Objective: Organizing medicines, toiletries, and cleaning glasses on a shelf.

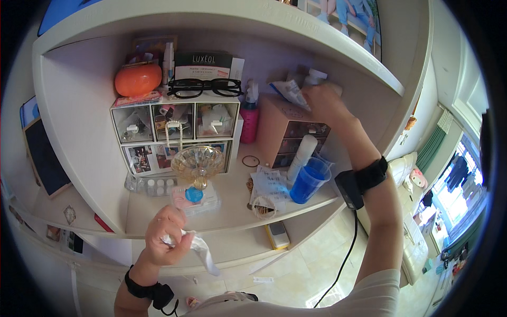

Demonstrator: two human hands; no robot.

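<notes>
My left hand (168, 237) is closed around a crumpled white cloth or tissue (204, 253), whose loose end hangs down to the right, in front of the shelf edge. My right hand (324, 102) reaches over the top of a pink drawer box (271, 126) at the back right. Against its fingers lies a white and blue packet (291, 93); the fingertips are hidden, so I cannot tell whether they grip it. Just behind this hand stands a white-capped bottle (315, 76), partly covered.
A clear drawer organizer (174, 140) carries black glasses (206, 88) and an orange case (138, 80). Before it stands an amber glass pedestal dish (198, 162). A blue cup (310, 180), white bottle (302, 156) and written papers (269, 186) sit right. A cable (344, 261) hangs from my right wrist.
</notes>
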